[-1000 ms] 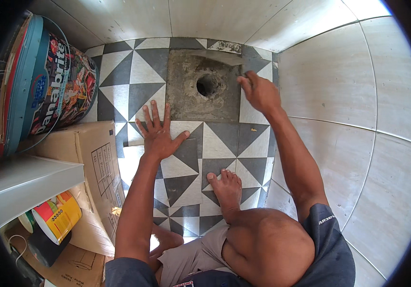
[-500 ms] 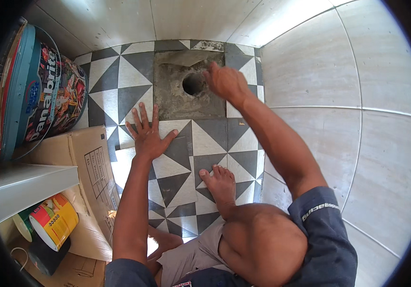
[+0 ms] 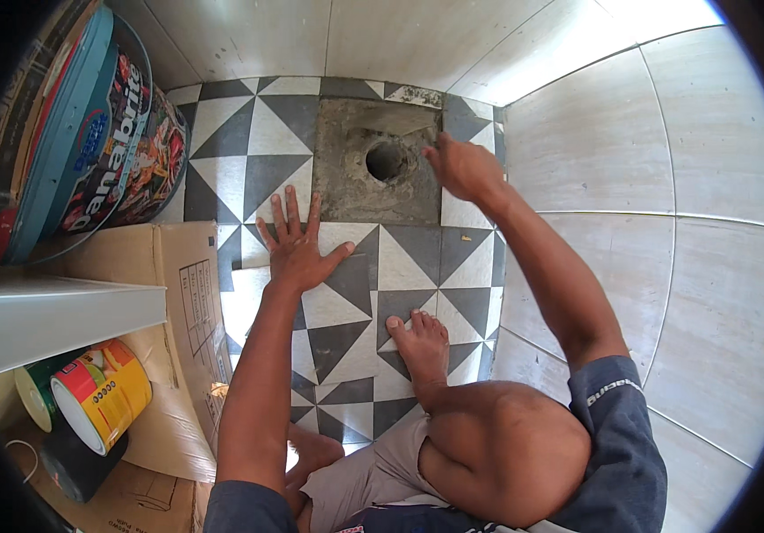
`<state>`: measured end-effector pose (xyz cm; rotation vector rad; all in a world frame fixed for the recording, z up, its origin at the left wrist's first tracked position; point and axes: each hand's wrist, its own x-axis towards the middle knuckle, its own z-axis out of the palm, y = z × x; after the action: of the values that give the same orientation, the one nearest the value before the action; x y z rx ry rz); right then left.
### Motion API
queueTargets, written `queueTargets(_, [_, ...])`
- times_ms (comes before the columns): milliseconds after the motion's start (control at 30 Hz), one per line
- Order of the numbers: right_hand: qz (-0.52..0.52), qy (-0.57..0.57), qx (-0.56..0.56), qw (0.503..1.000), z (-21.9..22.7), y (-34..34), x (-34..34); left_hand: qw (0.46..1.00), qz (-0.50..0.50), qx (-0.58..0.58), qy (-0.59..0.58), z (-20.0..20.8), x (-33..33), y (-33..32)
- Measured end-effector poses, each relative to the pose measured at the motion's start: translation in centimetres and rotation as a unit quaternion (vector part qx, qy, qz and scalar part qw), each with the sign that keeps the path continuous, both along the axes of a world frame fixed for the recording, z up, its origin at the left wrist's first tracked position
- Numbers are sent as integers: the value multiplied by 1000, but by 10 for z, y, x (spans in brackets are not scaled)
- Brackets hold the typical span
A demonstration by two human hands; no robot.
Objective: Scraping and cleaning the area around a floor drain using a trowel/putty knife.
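My left hand (image 3: 298, 258) lies open on the black-and-white patterned floor tiles (image 3: 338, 298), fingers spread, just short of the near left corner of a bare cement square (image 3: 342, 195). A round dark hole (image 3: 387, 162) sits in that square, its rim rough. On the right side of the square, to the right of the hole, is my right hand (image 3: 471, 169). Its fingers are curled, with the thumb and index finger toward the cement edge. Whatever they hold, if anything, is hidden. A thin tile strip (image 3: 413, 94) with speckled dirt borders the square's far edge.
Large light wall tiles (image 3: 586, 160) rise along the right and far sides. At left stand a teal-lidded bucket (image 3: 124, 142), a cardboard box (image 3: 191, 293), a white shelf edge (image 3: 71, 324) and a yellow-red can (image 3: 102, 395). My bare foot (image 3: 419, 346) is on the tiles.
The whole view has shifted, so the floor lies further right in the picture. My right hand has moved slightly right and nearer, away from the hole. My left hand stays flat on the tiles.
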<state>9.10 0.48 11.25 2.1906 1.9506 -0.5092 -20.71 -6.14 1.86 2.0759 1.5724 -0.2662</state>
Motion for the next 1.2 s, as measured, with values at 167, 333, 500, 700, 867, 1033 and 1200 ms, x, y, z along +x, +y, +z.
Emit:
queueTargets(167, [39, -25, 23, 999, -3, 15, 0, 1000, 3, -7, -5, -7, 2, 0])
queueTargets(333, [23, -74, 1, 997, 0, 16, 51, 1000, 4, 17, -21, -6, -3, -3])
queueTargets(500, [14, -104, 4, 995, 3, -2, 76, 999, 3, -15, -30, -4, -3, 0])
queueTargets(700, [18, -121, 23, 992, 13, 6, 74, 1000, 1, 10, -26, -5, -2, -1])
queueTargets(867, [36, -153, -47, 987, 39, 31, 75, 999, 16, 25, -35, -7, -9, 0])
queueTargets(1033, [55, -174, -69, 981, 36, 34, 65, 999, -8, -12, -46, -3, -9, -3])
queueTargets(1200, [59, -168, -54, 982, 42, 41, 39, 1000, -13, 12, -23, -2, -13, -4])
